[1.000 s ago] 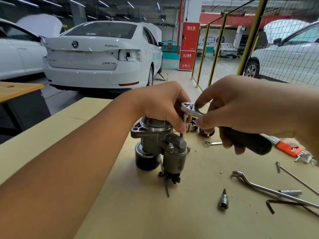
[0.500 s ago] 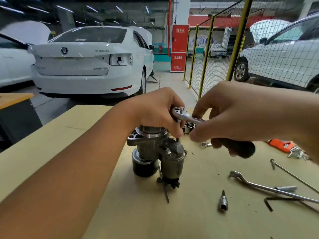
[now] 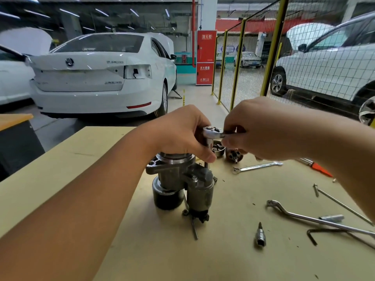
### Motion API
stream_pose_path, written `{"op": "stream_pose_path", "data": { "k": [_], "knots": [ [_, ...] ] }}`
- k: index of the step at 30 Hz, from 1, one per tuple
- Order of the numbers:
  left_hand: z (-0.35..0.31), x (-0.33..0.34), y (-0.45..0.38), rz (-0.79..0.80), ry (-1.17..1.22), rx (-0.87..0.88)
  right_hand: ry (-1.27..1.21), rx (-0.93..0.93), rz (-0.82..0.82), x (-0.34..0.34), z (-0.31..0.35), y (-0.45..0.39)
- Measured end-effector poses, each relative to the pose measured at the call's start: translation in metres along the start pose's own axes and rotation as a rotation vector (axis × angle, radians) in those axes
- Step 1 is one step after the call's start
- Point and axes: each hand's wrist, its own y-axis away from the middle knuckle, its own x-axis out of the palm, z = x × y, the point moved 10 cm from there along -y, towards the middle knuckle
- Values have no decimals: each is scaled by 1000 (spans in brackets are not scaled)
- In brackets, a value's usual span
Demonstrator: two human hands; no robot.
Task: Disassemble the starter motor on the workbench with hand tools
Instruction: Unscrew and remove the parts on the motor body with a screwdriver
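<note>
Starter motor [image 3: 180, 183] stands upright on the workbench [image 3: 233, 250], grey metal housing, black cylinder low on its left side. Left hand [image 3: 182, 134] curls over its top end, clamping it. Right hand [image 3: 261, 130] grips the ratchet wrench [image 3: 212, 132] handle, the head just right of the left fingers, its bit running down to the motor. Red cabinet [image 3: 206, 57] behind bears Chinese characters, unreadable.

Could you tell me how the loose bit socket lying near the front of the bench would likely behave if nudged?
The bit socket looks like solid metal, so probably stiff and heavy for its size. It lies on its round side, so it may roll on the flat bench.
</note>
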Motion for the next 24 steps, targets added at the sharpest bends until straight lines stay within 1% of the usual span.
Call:
{"op": "stream_pose_path", "data": {
  "k": [1,2,4,5,6,7,9,10,11,14,20,24],
  "knots": [
    [-1,-4,3,-48,-67,-20,-22,4,3,1,-3,-2],
    [-3,-13,8,-138,-167,-41,-37,4,5,2,-6,-4],
    [-11,-33,27,-403,-346,-65,-67,-4,1,4,-10,-5],
    [-15,-39,37,-520,-339,-59,-83,-10,2,5,-12,-5],
    [-14,-38,45,-582,-258,-66,-99,-17,5,6,-13,-5],
    [-7,-31,49,-582,-110,-102,-110,-25,3,7,-14,-6],
    [12,0,44,-466,310,-202,-117,-43,-13,6,-15,-8],
    [17,15,41,-411,451,-230,-120,-47,-24,4,-15,-8],
    [19,24,39,-378,504,-237,-122,-54,-35,4,-14,-9],
    [20,30,35,-387,508,-227,-105,-61,-26,3,-12,-9],
    [16,27,42,-569,451,-190,-89,-32,11,0,0,1],
    [20,25,47,-605,483,-215,-31,-46,4,-3,4,-2]
  ]
}}
